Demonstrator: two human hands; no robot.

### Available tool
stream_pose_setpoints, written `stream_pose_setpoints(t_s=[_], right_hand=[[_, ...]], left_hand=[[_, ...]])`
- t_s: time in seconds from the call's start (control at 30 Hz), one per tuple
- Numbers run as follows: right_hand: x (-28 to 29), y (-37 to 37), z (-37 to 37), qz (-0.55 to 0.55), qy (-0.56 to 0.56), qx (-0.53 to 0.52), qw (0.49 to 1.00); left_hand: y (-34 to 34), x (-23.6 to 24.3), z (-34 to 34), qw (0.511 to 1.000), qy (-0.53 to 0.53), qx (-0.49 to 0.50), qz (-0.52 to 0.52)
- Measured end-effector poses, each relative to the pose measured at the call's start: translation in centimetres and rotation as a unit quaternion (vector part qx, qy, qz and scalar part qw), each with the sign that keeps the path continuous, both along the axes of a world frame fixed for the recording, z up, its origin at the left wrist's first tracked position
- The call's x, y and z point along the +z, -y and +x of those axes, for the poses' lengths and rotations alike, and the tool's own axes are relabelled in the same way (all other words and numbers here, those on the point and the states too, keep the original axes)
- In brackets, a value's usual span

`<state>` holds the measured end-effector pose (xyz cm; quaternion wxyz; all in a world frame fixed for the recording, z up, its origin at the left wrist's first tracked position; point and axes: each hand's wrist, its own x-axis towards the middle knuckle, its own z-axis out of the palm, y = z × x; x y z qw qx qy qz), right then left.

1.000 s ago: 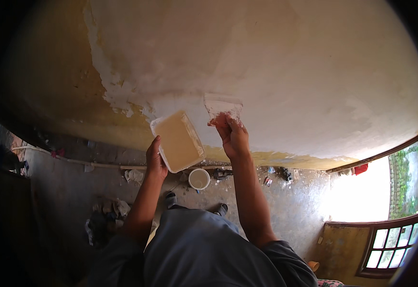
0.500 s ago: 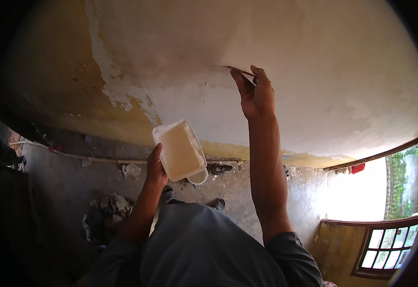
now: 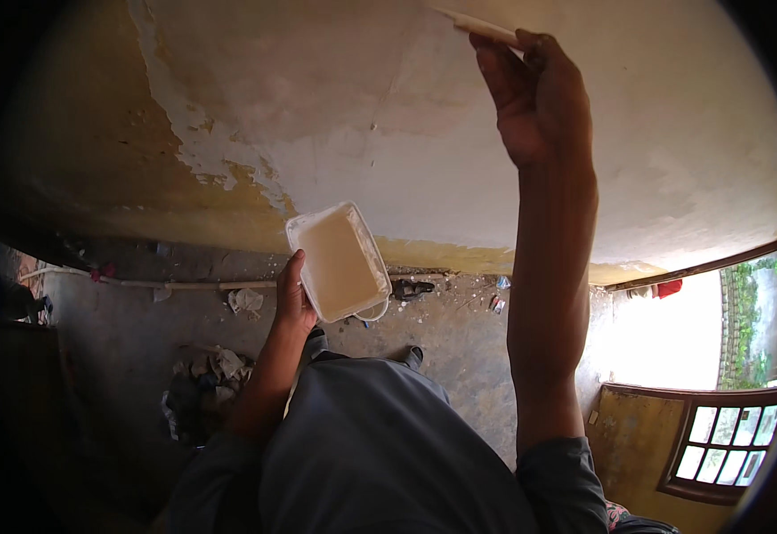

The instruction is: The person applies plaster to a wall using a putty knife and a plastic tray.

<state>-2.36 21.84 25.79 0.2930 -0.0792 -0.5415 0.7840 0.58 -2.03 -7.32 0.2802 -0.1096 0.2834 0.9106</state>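
My left hand (image 3: pixel 294 298) is closed on the side of a white rectangular plastic tub (image 3: pixel 346 262), thumb over its rim. Smooth cream-coloured material covers the tub's inside, with whitish smears along the edges. High on the wall (image 3: pixel 380 98), my right hand (image 3: pixel 540 93) is closed on a thin flat putty spreader (image 3: pixel 486 29), held between thumb and fingers. The spreader's far edge meets the wall or lies very close to it. Pale coating spreads over much of the wall, leaving a ragged border against old yellow paint on the left.
A pipe (image 3: pixel 184 285) runs along the floor at the wall's foot. A crumpled heap (image 3: pixel 206 392) lies on the floor to the left, and a dark object (image 3: pixel 412 290) sits near the wall. Scattered flecks dot the concrete. To the right are a bright opening and a paned window (image 3: pixel 727 440).
My right hand has moved up and to the right along the wall with the spreader, whose flat face now shows more. The tub has shifted slightly up and right in view.
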Motion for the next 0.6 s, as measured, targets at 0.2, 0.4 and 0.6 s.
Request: stream_pose_setpoints(t_s=[0.2, 0.4, 0.6], right_hand=[[-17.8, 1.8, 3.2, -0.135, 0.063, 0.058, 0.987], [-30.5, 2.8, 1.7, -0.238, 0.207, 0.1, 0.944], [-24.4, 1.3, -3.0, -0.217, 0.064, 0.097, 0.969]], left_hand=[[0.6, -0.9, 0.2, 1.0, 0.013, 0.019, 0.012], [2.2, -0.5, -0.1, 0.998, 0.005, 0.066, -0.009], [2.8, 0.3, -0.1, 0.997, 0.015, 0.073, 0.006]])
